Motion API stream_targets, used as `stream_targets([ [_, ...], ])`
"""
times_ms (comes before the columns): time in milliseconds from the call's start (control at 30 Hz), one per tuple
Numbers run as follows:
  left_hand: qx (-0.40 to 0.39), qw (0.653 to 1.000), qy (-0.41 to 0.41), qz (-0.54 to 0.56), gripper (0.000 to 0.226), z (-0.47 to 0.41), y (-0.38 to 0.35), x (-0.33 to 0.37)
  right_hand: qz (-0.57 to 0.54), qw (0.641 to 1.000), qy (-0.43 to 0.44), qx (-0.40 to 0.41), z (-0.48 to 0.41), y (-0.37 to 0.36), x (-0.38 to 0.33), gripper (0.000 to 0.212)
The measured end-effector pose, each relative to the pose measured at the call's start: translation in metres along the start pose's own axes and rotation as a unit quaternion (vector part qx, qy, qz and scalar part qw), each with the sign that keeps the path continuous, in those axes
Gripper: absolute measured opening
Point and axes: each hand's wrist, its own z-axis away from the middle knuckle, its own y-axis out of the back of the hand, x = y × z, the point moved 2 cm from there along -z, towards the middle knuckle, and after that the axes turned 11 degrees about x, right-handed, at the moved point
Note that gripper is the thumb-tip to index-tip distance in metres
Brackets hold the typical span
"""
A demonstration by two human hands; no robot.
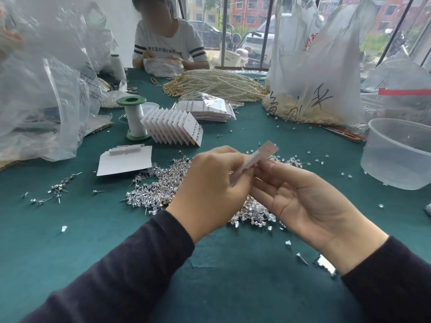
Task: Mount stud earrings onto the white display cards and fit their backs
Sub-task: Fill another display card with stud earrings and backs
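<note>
Card (259, 156) tilted mid-air, pinched between curled left fingers (235, 180) and palm-up right fingers (277, 167).

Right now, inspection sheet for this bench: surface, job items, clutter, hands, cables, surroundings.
Surface: green cloth table, studs and backs scattered.
Job's things: white card held in both hands; stud pile; clear backs pile; fanned cards row; blank cards.
Clutter: thread spool, plastic tub, plastic bags, pearl strands.
Grippers: left hand grips the card; right hand pinches it, palm up.
Cables: nothing seen.
Surroundings: second person seated opposite; windows behind.
</note>
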Motion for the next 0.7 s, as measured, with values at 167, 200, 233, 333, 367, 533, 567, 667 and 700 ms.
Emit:
stream_targets([
  [167,0.017,1.0,-0.015,-0.01,0.022,0.0,0.001,0.002,0.086,0.996,0.031,0.021,0.001,0.0,0.003,0.027],
  [200,0.01,1.0,-0.026,-0.013,0.022,0.001,0.001,0.004,0.093,0.995,0.033,0.029,0.001,0.001,0.003,0.029],
  [233,0.005,0.999,-0.036,-0.017,0.022,0.001,0.001,0.005,0.099,0.994,0.034,0.034,0.002,0.001,0.003,0.03],
  [333,0.001,0.999,-0.036,-0.035,0.018,0.002,0.001,0.006,0.119,0.991,0.036,0.039,0.002,0.002,0.003,0.027],
  [367,-0.003,0.998,-0.034,-0.046,0.017,0.003,0.0,0.005,0.125,0.991,0.034,0.042,0.002,0.002,0.004,0.027],
  [533,0.01,0.997,-0.008,-0.069,0.036,-0.001,0.002,0.0,0.167,0.984,0.043,0.04,0.001,0.005,-0.006,0.016],
  [567,0.012,0.998,0.017,-0.058,0.039,-0.002,0.002,-0.003,0.237,0.967,0.076,0.053,0.0,0.009,-0.015,0.009],
  [667,0.022,0.996,0.089,-0.013,0.04,-0.004,0.005,-0.012,0.627,0.725,0.241,0.154,-0.011,0.037,-0.047,0.01],
  [700,0.024,0.994,0.103,-0.009,0.039,-0.005,0.005,-0.014,0.708,0.637,0.25,0.175,-0.015,0.046,-0.054,0.015],
])
